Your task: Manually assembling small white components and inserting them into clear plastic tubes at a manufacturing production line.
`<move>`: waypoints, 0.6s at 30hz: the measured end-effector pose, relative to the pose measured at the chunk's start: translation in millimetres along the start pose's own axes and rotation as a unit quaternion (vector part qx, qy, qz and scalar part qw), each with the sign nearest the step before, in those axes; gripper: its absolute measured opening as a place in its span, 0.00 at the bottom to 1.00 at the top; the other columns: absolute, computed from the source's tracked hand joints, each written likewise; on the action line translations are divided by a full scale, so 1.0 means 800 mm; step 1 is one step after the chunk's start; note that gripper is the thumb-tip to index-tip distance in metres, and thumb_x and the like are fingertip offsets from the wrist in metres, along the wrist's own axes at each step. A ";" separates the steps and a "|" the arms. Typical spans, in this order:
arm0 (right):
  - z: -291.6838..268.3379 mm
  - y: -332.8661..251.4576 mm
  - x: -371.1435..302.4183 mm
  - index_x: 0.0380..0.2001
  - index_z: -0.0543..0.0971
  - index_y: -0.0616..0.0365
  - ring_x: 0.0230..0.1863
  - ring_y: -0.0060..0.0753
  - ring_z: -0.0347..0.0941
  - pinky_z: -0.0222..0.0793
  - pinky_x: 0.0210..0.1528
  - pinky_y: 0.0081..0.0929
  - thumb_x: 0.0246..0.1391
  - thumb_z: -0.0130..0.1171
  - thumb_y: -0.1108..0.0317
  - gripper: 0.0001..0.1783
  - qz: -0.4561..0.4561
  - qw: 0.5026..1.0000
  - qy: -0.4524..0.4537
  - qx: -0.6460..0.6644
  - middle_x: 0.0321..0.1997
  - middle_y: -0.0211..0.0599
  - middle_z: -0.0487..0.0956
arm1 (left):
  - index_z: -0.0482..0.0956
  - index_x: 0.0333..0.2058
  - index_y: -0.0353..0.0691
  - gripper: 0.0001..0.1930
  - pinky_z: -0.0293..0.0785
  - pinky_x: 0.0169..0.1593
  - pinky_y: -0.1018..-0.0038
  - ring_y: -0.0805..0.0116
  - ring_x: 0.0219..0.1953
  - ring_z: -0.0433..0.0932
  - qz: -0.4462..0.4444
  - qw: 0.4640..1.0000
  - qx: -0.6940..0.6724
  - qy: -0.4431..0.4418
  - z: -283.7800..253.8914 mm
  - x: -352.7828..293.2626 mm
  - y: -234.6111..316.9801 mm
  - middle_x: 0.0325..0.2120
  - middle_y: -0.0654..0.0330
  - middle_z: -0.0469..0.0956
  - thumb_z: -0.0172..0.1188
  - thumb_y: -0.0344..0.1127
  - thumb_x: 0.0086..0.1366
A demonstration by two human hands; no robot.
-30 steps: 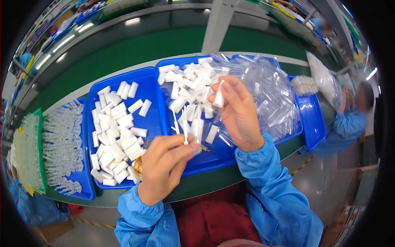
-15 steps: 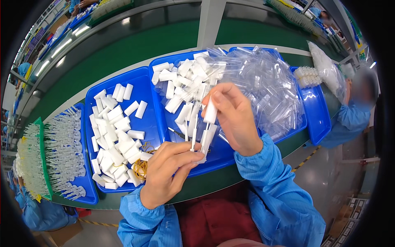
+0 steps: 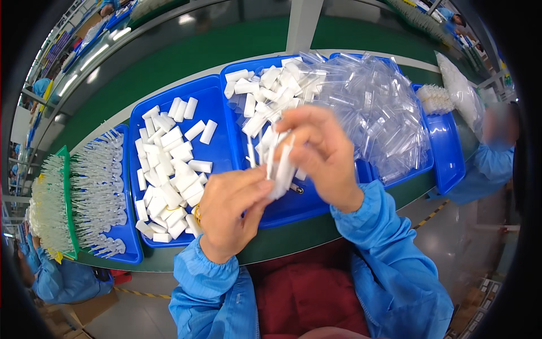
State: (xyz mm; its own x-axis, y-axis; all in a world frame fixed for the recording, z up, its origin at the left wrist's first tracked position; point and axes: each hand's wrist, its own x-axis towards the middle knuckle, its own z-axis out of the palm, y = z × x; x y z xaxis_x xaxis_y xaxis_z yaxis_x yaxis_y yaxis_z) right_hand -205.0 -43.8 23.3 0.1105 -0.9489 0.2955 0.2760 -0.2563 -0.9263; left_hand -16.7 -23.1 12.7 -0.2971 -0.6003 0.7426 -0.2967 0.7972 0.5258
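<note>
Between my hands is a clear plastic piece with several thin white rods [image 3: 271, 160] standing up from it. My left hand [image 3: 234, 206] is closed round its base, thumb and fingers pinched together. White cylinders [image 3: 284, 172] stand on or beside the rods; motion blur hides exactly how they fit. My right hand [image 3: 327, 155] is curled over the upper end of a white cylinder, thumb and fingertips against it, partly blurred. Behind the hands, a blue tray [image 3: 228, 107] holds loose white cylinders [image 3: 271, 79] and many clear plastic tubes [image 3: 370, 113].
Left of it, another blue tray [image 3: 217, 148] contains more white cylinders and yellow rubber bands. Farther left are a blue tray [image 3: 132, 234] of clear-stemmed pieces and a green tray [image 3: 69, 198]. At right, a small blue tray [image 3: 449, 152] and a plastic bag [image 3: 460, 90] lie near a co-worker [image 3: 488, 169].
My right hand has come down toward the left, lowering the white cylinder among the rods. The left hand still grips the base. The whole view has shifted slightly.
</note>
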 end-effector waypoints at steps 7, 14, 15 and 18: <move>-0.030 -0.012 0.013 0.43 0.79 0.55 0.44 0.32 0.73 0.63 0.50 0.33 0.53 0.63 0.68 0.13 -0.164 0.808 -0.121 -0.553 0.43 0.33 0.78 | 0.73 0.51 0.36 0.25 0.71 0.36 0.75 0.64 0.38 0.79 -0.114 0.978 0.105 0.139 -0.005 -0.007 -0.005 0.44 0.54 0.80 0.68 0.19 0.54; -0.022 0.005 -0.010 0.42 0.79 0.52 0.45 0.34 0.70 0.60 0.46 0.36 0.43 0.67 0.67 0.19 -0.130 0.711 -0.219 -0.655 0.44 0.29 0.76 | 0.75 0.51 0.36 0.26 0.72 0.33 0.74 0.64 0.35 0.78 -0.118 0.979 0.113 0.119 0.001 -0.005 -0.008 0.39 0.54 0.81 0.70 0.20 0.52; -0.020 0.004 -0.010 0.42 0.79 0.52 0.45 0.34 0.70 0.60 0.46 0.36 0.42 0.67 0.67 0.20 -0.124 0.696 -0.227 -0.670 0.44 0.29 0.75 | 0.75 0.51 0.36 0.26 0.72 0.33 0.74 0.64 0.35 0.78 -0.118 0.979 0.114 0.123 -0.001 -0.007 -0.008 0.39 0.54 0.81 0.70 0.20 0.52; -0.019 0.005 -0.003 0.40 0.78 0.52 0.44 0.34 0.70 0.60 0.46 0.36 0.41 0.68 0.67 0.19 -0.126 0.681 -0.242 -0.680 0.41 0.29 0.74 | 0.74 0.53 0.35 0.24 0.70 0.37 0.76 0.70 0.40 0.77 -0.118 0.982 0.112 0.096 0.002 -0.004 -0.009 0.45 0.54 0.78 0.68 0.21 0.56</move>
State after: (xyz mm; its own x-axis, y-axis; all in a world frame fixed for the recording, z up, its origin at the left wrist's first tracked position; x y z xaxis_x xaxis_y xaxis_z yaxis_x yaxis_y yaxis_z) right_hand -218.8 -45.3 15.7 0.6151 -0.7562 0.2232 -0.7585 -0.6448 -0.0943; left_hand -15.2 -26.8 6.1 -0.0259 -0.7258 0.6874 -0.5345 0.5911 0.6040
